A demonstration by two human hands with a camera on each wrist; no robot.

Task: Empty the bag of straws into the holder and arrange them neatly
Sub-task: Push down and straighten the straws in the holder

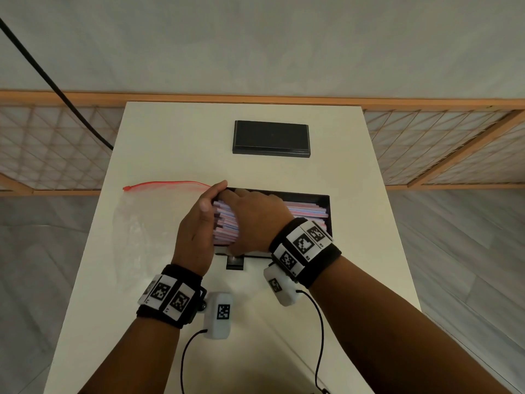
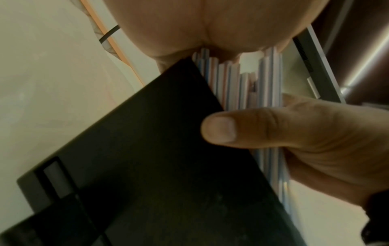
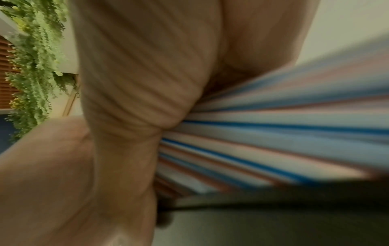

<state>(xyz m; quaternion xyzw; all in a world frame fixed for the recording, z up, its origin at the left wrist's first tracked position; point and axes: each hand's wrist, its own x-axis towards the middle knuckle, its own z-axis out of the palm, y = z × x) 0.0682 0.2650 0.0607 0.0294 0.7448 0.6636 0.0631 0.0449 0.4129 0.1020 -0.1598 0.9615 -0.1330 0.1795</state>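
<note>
Left hand [image 1: 196,231] cups straws' [image 1: 225,223] ends, squaring them against holder [image 1: 326,200]; right hand [image 1: 255,220] grips the bundle from above. Empty bag [image 1: 147,223] lies beside left hand.

Straws [image 1: 225,223] under the fingers [image 1: 227,196]: white wrappers with thin blue and pink-red stripes running lengthwise. Holder [image 1: 328,206] around them: plain black, matte. Bag [image 1: 136,223] just left of the fingers: clear plastic, red zip strip along its top edge. Lid [image 1: 271,137] beyond the fingers: solid black. Worktop [image 1: 369,251]: cream-white, plain. Wrist bands [image 1: 305,247]: black with white tags bearing black square-code patterns. Screen [image 1: 56,143] behind: orange-tan wood frame, pale panels in lattice grid. Plant [image 3: 35,58] in right wrist view: green foliage.
</note>
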